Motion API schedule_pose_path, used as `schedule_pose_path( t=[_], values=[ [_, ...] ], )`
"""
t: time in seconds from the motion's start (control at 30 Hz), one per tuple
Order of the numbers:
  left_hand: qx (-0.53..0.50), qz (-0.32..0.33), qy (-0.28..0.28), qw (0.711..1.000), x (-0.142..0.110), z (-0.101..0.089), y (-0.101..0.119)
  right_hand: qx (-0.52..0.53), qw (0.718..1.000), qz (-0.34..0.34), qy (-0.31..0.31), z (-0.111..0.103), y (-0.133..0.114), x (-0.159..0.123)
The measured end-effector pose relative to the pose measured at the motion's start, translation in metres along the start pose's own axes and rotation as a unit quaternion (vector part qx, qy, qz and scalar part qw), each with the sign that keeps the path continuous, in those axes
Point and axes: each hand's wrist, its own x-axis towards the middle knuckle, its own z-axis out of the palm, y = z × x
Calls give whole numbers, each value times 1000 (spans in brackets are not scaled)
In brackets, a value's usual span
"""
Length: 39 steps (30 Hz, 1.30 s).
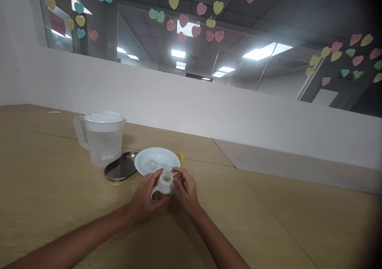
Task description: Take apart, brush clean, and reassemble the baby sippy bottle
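Observation:
Over the table, close to the front of a white plate [156, 153], I hold a baby bottle [165, 186] with a white collar, a side handle and a clear teat pointing up. My left hand [147, 192] grips it from the left, fingertips by the collar and thumb lower down near the handle. On the other side, my right hand [187, 190] has bent fingers against the collar beside the teat. Most of the bottle's lower body is hidden by the hands. Something clear and small lies in the plate, too faint to name.
Left of the plate is a kidney-shaped metal tray [122, 167]. Behind it stands a lidded clear plastic pitcher [105, 141], apparently holding water. A yellow object [180, 158] shows partly behind the plate. A white wall [191, 102] with windows borders the wooden table [74, 197].

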Motion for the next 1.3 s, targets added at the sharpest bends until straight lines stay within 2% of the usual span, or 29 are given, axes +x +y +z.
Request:
schedule_pose_path(
  t=[0.1,0.2,0.33,0.43,0.53,0.63,0.7,0.83,0.87,0.93,1.03,1.1,1.13,1.2,1.3],
  values=[
    [8,-9,10,1000,0,0,1,-26,999,-30,-15,3,-8,-2],
    [12,-19,4,1000,0,-1,1,-26,1000,-14,-1,7,-13,-1],
    [-9,-9,-15,1000,1,-2,2,29,999,14,-22,6,-11,2],
    [-36,-12,-31,999,0,-3,1,102,992,59,-43,4,-6,4],
    [-70,-20,-40,997,-1,-4,-1,195,969,129,-84,1,-1,7],
    [-92,-19,-38,995,-2,-4,-2,252,945,169,-123,-4,5,13],
    [-95,-18,-39,995,-3,-4,-2,264,944,181,-80,-8,11,18],
    [-100,-22,-49,994,-6,-3,1,230,947,186,126,-11,16,23],
    [-103,-24,-52,993,-6,-2,2,227,946,179,147,-11,15,22],
    [-107,-28,-56,992,-7,-1,3,213,956,143,141,-10,7,16],
    [-116,-32,-58,991,-6,0,5,135,990,10,41,-4,-6,5],
    [-124,-28,-56,990,-6,0,5,60,995,-80,-19,0,-11,0],
    [-125,-23,-55,990,-6,0,5,25,993,-108,-30,1,-13,-1],
    [-119,-10,-51,992,-5,0,4,-28,990,-133,-21,5,-14,-3],
    [-104,3,-44,994,-5,1,3,-47,988,-145,-4,7,-15,-4]
  ],
)
